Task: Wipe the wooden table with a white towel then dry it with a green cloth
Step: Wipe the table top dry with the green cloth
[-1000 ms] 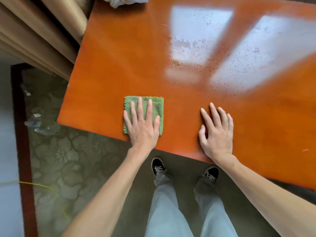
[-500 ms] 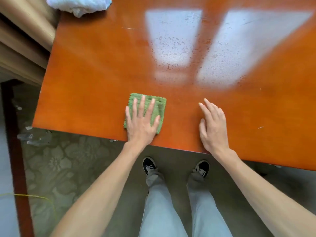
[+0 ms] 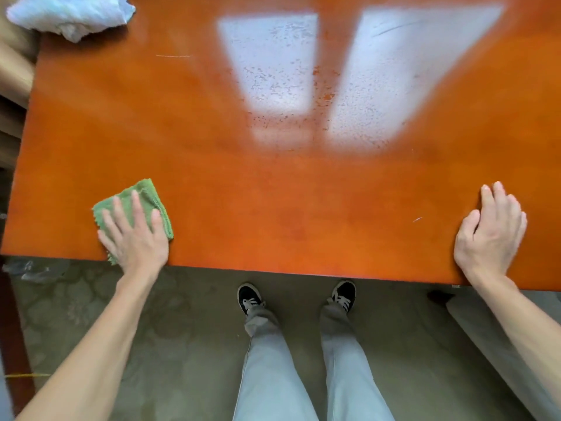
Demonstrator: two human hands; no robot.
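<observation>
- The left hand (image 3: 133,235) lies flat, fingers spread, pressing the green cloth (image 3: 136,205) onto the table (image 3: 243,192) near its front left corner.
- One cloth corner hangs just over the front edge.
- The right hand (image 3: 491,235) rests on the table by the front edge, far right, fingers loosely bent, holding nothing.
- The white towel (image 3: 69,15) lies crumpled at the back left corner.

A lived-in room, likely a home: polished wooden table (image 3: 273,192), patterned carpet (image 3: 91,299), beige curtains (image 3: 12,68) alongside.
</observation>
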